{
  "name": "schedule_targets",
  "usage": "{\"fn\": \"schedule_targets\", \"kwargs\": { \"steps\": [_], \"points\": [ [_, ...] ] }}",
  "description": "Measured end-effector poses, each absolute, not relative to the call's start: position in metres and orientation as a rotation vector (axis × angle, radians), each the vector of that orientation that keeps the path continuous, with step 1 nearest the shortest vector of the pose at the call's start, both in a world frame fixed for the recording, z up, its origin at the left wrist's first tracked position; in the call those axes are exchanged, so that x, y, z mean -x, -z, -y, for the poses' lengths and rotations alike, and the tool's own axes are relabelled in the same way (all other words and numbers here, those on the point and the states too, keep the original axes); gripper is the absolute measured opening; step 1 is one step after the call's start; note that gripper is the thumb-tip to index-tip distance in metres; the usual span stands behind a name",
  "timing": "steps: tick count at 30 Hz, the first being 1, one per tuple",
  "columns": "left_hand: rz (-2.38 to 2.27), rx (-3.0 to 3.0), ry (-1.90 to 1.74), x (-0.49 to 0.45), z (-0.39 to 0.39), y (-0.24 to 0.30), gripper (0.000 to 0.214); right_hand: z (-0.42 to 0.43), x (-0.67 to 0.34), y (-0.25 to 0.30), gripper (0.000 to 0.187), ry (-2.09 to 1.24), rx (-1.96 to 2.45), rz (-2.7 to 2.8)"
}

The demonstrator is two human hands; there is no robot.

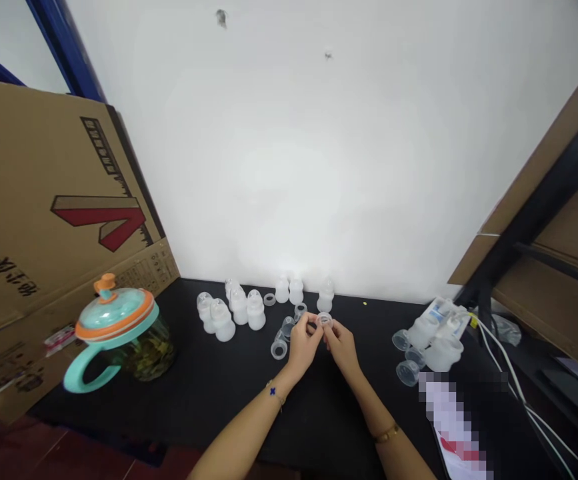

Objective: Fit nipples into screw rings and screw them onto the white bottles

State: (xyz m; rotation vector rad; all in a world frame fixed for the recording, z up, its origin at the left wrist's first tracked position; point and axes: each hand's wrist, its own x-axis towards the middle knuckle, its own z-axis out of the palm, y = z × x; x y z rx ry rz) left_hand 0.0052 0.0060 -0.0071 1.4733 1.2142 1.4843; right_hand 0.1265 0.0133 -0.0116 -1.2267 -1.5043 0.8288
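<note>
Both hands meet over the black tabletop at a small clear ring (pixel 324 318). My left hand (pixel 305 341) pinches the ring's left side, and my right hand (pixel 339 343) grips its right side. Just beyond the ring stands a white baby bottle (pixel 325 293). Left of my left hand lie more translucent rings (pixel 279 349) and a clear cap (pixel 287 327). Two white bottles (pixel 289 289) stand near the wall, with a loose ring (pixel 269 299) beside them. Farther left is a group of white baby bottles (pixel 225 320) with clear domed caps.
A large teal-lidded jug (pixel 141 347) stands at the left beside a cardboard box (pixel 29 187). On the right lie several white bottles (pixel 441 333), clear caps (pixel 409 373), white cables (pixel 506 363) and a partly blurred flat item (pixel 453 427). A white wall (pixel 289 167) closes the back.
</note>
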Motion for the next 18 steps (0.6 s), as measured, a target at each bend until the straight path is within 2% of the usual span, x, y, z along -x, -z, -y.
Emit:
{"fn": "schedule_targets", "kwargs": {
  "steps": [18],
  "points": [
    [-1.255, -1.514, -1.511, -0.0043, -0.0068, 0.0048, 0.017, -0.0116, -0.1262, 0.0091, 0.038, -0.814, 1.183, 1.519]
  ]
}}
